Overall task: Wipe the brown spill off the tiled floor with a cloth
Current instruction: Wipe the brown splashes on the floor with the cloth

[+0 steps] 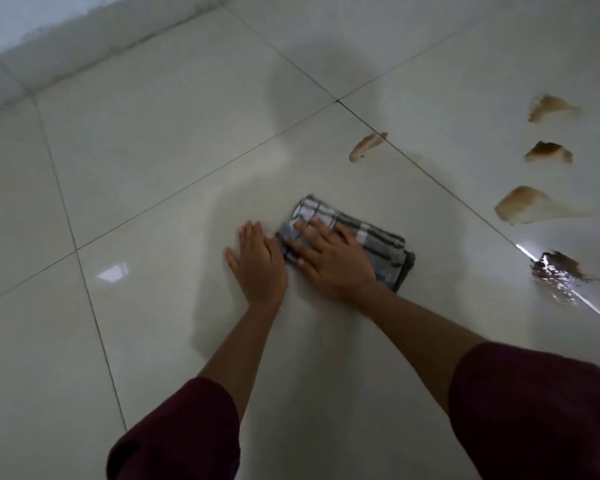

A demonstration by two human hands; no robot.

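A folded grey and white checked cloth (pixel 374 240) lies flat on the pale tiled floor (pixel 153 168). My right hand (pixel 329 258) presses on the cloth's left half with its fingers spread. My left hand (pixel 257 261) lies flat on the bare tile just left of the cloth, touching its edge. Several brown spill patches sit to the right: one small patch (pixel 364 147) beyond the cloth on a grout line, a larger smear (pixel 530 206), two further back (pixel 548 152) (pixel 548 107), and a dark wet puddle (pixel 561 270) at the right.
A white wall base (pixel 84 46) runs across the top left. Dark grout lines cross the glossy tiles. Both of my forearms come out of dark red sleeves (pixel 534 410) at the bottom.
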